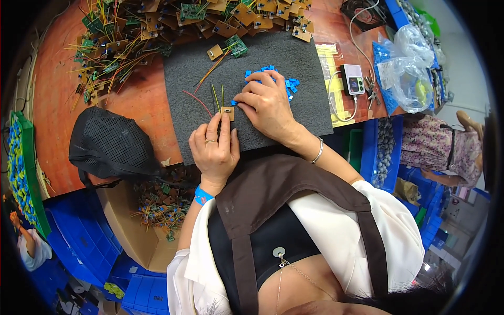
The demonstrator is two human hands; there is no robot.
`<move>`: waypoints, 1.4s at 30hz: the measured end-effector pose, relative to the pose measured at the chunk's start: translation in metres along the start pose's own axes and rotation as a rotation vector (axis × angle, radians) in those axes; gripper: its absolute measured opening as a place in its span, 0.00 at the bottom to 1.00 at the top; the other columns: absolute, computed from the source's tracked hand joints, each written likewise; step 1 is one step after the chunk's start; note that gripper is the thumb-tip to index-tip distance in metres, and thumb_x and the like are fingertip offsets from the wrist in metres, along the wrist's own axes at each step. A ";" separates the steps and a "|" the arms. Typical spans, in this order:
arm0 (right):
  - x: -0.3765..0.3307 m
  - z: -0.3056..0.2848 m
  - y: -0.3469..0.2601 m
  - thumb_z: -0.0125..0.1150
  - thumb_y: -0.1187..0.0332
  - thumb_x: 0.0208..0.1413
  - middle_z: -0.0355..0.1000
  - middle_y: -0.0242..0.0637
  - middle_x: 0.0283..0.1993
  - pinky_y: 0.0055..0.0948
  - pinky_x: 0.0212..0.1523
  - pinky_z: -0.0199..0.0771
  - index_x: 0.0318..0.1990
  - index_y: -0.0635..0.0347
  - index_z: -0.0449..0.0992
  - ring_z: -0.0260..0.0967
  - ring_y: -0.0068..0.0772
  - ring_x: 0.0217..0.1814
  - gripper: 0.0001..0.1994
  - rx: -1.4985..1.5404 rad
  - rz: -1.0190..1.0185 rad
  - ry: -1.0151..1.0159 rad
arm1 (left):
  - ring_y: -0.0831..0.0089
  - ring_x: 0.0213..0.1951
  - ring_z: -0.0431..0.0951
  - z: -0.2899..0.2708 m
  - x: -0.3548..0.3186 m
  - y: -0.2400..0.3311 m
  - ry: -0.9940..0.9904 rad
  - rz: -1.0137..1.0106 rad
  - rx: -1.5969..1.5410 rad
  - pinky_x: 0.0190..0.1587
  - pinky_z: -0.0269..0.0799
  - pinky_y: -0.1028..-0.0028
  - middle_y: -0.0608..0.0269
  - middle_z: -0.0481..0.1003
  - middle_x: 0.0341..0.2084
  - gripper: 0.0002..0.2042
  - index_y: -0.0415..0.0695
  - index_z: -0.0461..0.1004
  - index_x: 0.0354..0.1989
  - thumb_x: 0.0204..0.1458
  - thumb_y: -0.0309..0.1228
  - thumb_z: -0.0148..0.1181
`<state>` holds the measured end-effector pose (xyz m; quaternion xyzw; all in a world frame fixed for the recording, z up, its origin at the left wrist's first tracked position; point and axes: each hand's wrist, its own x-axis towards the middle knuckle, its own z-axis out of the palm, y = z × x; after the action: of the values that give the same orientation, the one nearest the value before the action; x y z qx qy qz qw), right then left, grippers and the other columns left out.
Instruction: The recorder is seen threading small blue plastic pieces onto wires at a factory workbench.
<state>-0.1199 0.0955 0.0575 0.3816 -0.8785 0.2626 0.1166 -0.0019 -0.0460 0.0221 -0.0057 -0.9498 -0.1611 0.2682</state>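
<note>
On the dark grey mat [194, 126] lies a small brown circuit board [229, 117] with a black part on it and thin red, black and yellow-green wires leading away. My left hand [214, 149] holds the board from the near side, its fingertips pressed against it. Just beyond the board, my right hand [270, 105] pinches a small blue plastic piece [234, 103] between thumb and finger. Several similar blue pieces [292, 84] are heaped behind that hand, which partly hides them. Farther back, a brown board [214, 52] lies wired to a green board [237, 46].
A large heap of wired boards [152, 26] covers the table's far left. A black mesh bag [113, 144] sits left of the mat. To the right are a small white device [353, 80] with a cable, keys [373, 93] and clear plastic bags [412, 68]. Below stands an open cardboard box [118, 210].
</note>
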 end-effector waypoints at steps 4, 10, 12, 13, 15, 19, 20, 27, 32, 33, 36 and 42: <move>0.001 -0.002 0.000 0.73 0.70 0.44 0.76 0.28 0.34 0.48 0.64 0.59 0.31 0.53 0.84 0.71 0.36 0.55 0.05 -0.001 0.000 -0.013 | 0.61 0.47 0.72 -0.001 0.001 0.001 0.002 -0.004 -0.004 0.51 0.69 0.61 0.61 0.77 0.50 0.17 0.41 0.81 0.51 0.53 0.33 0.66; 0.006 0.006 -0.005 0.73 0.69 0.43 0.76 0.29 0.34 0.49 0.63 0.58 0.28 0.54 0.81 0.71 0.36 0.54 0.05 -0.062 -0.030 -0.016 | 0.61 0.47 0.72 -0.002 0.001 0.000 -0.017 -0.014 -0.003 0.52 0.68 0.61 0.61 0.77 0.50 0.16 0.42 0.81 0.50 0.53 0.33 0.66; 0.006 0.004 -0.007 0.73 0.69 0.43 0.76 0.29 0.34 0.48 0.62 0.59 0.28 0.54 0.81 0.72 0.36 0.53 0.05 -0.071 -0.039 0.002 | 0.61 0.47 0.72 -0.001 0.001 0.000 -0.020 -0.016 -0.006 0.52 0.68 0.61 0.61 0.77 0.50 0.16 0.42 0.81 0.50 0.54 0.34 0.65; 0.006 0.003 -0.008 0.73 0.69 0.43 0.75 0.30 0.34 0.47 0.61 0.60 0.28 0.54 0.81 0.72 0.35 0.52 0.05 -0.079 -0.047 0.019 | 0.61 0.47 0.72 -0.001 0.001 0.000 -0.024 -0.018 -0.007 0.52 0.68 0.61 0.61 0.77 0.50 0.16 0.42 0.81 0.50 0.54 0.34 0.65; 0.007 0.002 -0.012 0.72 0.70 0.43 0.75 0.31 0.33 0.44 0.57 0.64 0.28 0.55 0.80 0.72 0.36 0.49 0.05 -0.007 -0.044 0.041 | 0.61 0.47 0.72 -0.002 0.002 0.001 -0.019 -0.017 -0.007 0.52 0.68 0.61 0.61 0.77 0.50 0.16 0.42 0.81 0.50 0.54 0.34 0.65; 0.004 0.008 -0.016 0.70 0.71 0.45 0.73 0.34 0.31 0.38 0.44 0.71 0.28 0.58 0.79 0.72 0.40 0.41 0.05 0.126 0.040 -0.034 | 0.61 0.47 0.72 0.000 0.005 0.001 -0.001 -0.008 -0.023 0.52 0.67 0.61 0.61 0.77 0.49 0.16 0.42 0.81 0.49 0.54 0.34 0.64; 0.005 0.009 -0.018 0.70 0.71 0.45 0.71 0.37 0.30 0.38 0.38 0.72 0.27 0.60 0.77 0.70 0.43 0.37 0.06 0.150 0.029 -0.015 | 0.61 0.47 0.72 -0.001 0.005 0.001 0.002 0.003 -0.034 0.52 0.67 0.61 0.61 0.77 0.49 0.16 0.42 0.81 0.49 0.54 0.34 0.64; 0.006 0.018 -0.021 0.69 0.71 0.45 0.71 0.36 0.30 0.39 0.40 0.74 0.27 0.60 0.76 0.70 0.42 0.40 0.06 0.172 0.056 -0.057 | 0.61 0.46 0.72 0.002 0.001 0.001 0.024 -0.008 0.007 0.52 0.67 0.61 0.62 0.78 0.49 0.15 0.42 0.81 0.48 0.54 0.33 0.64; 0.006 0.017 -0.021 0.67 0.70 0.47 0.72 0.34 0.30 0.39 0.41 0.74 0.26 0.59 0.77 0.71 0.41 0.41 0.05 0.153 0.085 -0.063 | 0.62 0.46 0.73 0.003 0.002 0.001 0.029 -0.002 -0.010 0.52 0.68 0.62 0.64 0.78 0.49 0.15 0.43 0.82 0.49 0.54 0.33 0.64; 0.005 0.017 -0.020 0.67 0.70 0.47 0.72 0.34 0.29 0.39 0.41 0.74 0.26 0.58 0.77 0.71 0.41 0.42 0.05 0.160 0.092 -0.073 | 0.62 0.46 0.73 0.003 0.002 0.001 0.034 0.000 -0.006 0.52 0.68 0.62 0.64 0.78 0.49 0.15 0.43 0.82 0.49 0.54 0.33 0.64; 0.003 0.021 -0.020 0.67 0.69 0.47 0.72 0.32 0.28 0.37 0.41 0.72 0.26 0.57 0.77 0.70 0.39 0.42 0.05 0.134 0.092 -0.081 | 0.62 0.46 0.73 0.005 0.001 0.000 0.038 0.010 -0.003 0.52 0.69 0.62 0.63 0.79 0.49 0.14 0.42 0.82 0.48 0.54 0.33 0.64; 0.005 0.021 -0.022 0.67 0.69 0.47 0.72 0.32 0.28 0.37 0.42 0.70 0.25 0.57 0.76 0.69 0.38 0.43 0.05 0.086 0.052 -0.119 | 0.61 0.46 0.74 0.003 0.001 0.000 0.035 0.005 0.012 0.51 0.69 0.62 0.63 0.79 0.48 0.14 0.41 0.82 0.48 0.55 0.32 0.64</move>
<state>-0.1070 0.0679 0.0503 0.3782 -0.8815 0.2797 0.0408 -0.0042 -0.0448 0.0203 -0.0035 -0.9459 -0.1548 0.2852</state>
